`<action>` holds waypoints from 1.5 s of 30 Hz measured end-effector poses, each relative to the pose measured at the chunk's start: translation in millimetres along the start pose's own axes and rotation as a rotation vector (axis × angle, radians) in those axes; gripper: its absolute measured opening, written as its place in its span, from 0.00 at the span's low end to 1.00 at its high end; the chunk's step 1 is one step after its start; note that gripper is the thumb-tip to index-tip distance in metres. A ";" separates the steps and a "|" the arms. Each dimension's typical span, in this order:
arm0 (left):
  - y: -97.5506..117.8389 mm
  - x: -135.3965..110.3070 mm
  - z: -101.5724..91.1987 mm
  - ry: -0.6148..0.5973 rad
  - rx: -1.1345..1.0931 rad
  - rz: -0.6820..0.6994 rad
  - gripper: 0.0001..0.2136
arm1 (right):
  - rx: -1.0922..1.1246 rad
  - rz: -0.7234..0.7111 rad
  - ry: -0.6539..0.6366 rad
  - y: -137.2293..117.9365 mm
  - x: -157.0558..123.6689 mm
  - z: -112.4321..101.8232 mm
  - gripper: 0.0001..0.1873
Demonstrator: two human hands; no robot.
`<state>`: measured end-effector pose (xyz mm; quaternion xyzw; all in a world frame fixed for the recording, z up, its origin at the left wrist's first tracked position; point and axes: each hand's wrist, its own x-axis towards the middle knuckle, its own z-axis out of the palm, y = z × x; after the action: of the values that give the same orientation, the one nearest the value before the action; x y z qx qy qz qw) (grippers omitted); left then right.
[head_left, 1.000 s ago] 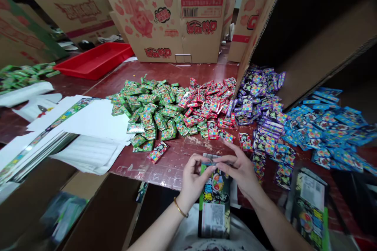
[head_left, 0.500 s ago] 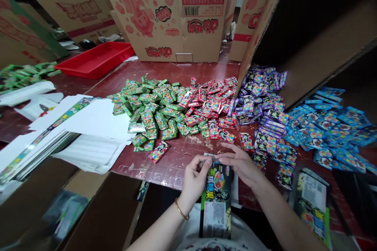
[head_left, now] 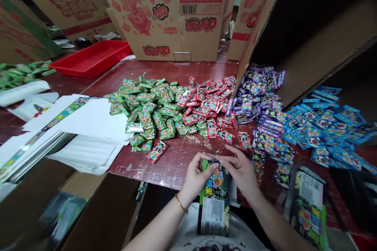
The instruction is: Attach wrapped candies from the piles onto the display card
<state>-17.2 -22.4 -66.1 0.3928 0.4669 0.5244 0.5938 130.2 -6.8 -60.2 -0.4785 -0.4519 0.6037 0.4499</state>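
My left hand [head_left: 194, 177] and my right hand [head_left: 240, 171] both grip the top end of a dark printed box with green edges [head_left: 214, 202], held upright over my lap at the table's front edge. Just beyond my fingers lie heaps of small candy packets on the dark red table [head_left: 171, 160]: green ones [head_left: 147, 108], red ones [head_left: 207, 106], purple ones [head_left: 262, 110] and blue ones [head_left: 324, 129]. A single red packet [head_left: 158, 151] lies apart, left of my left hand.
Flat white box blanks [head_left: 88, 133] are stacked at the left. A red tray [head_left: 91, 59] and large printed cartons [head_left: 165, 11] stand behind. An open brown carton [head_left: 318, 27] leans over the purple pile. Another dark printed box [head_left: 309, 208] lies at right.
Both hands stay on the top of the box, fingers shifting slightly. The box has sunk a little lower toward my lap.
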 end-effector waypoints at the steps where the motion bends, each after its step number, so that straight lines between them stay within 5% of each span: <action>1: 0.6 -0.4 0.5 -0.017 0.005 -0.009 0.12 | -0.047 -0.062 0.073 3.2 -4.3 1.4 0.25; 8: 12.4 3.5 3.9 -0.253 0.146 -0.032 0.12 | -0.135 -0.186 0.178 -7.7 13.4 -28.4 0.08; 12: 13.1 6.7 7.2 -0.210 0.270 0.003 0.11 | -0.263 -0.136 -0.075 -34.5 33.4 -49.5 0.09; 14: 9.7 7.3 9.2 -0.195 0.268 -0.004 0.12 | -0.307 -0.089 -0.216 -43.9 36.0 -50.1 0.09; 18: 4.5 7.3 11.9 -0.214 0.268 -0.025 0.12 | -0.416 -0.119 -0.303 -48.8 34.8 -42.8 0.06; 29: 10.0 7.8 11.6 -0.193 0.450 0.031 0.12 | -0.637 -0.132 -0.253 -46.7 29.0 -29.6 0.05; 33: 14.2 4.0 13.6 -0.267 0.410 0.082 0.13 | -0.305 0.111 -0.284 -34.0 30.8 -26.8 0.12; 36: 14.1 -1.5 17.8 -0.211 0.386 0.083 0.13 | 0.176 0.442 -0.426 -20.7 32.0 -24.3 0.18; 39: 12.4 -5.0 21.0 -0.143 0.335 0.087 0.15 | 0.397 0.612 -0.522 -9.2 36.1 -25.5 0.18; 42: 18.3 -0.9 19.6 -0.113 0.239 0.100 0.15 | 0.481 0.594 -0.513 -4.3 43.4 -32.0 0.15; 45: 36.8 9.8 20.6 0.024 0.176 0.158 0.16 | 0.502 0.323 -0.366 -10.5 39.9 -36.5 0.15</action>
<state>-6.5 -7.0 -27.1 0.4730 0.4857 0.5312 0.5082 161.8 38.2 -61.6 -0.3020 -0.2808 0.8353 0.3637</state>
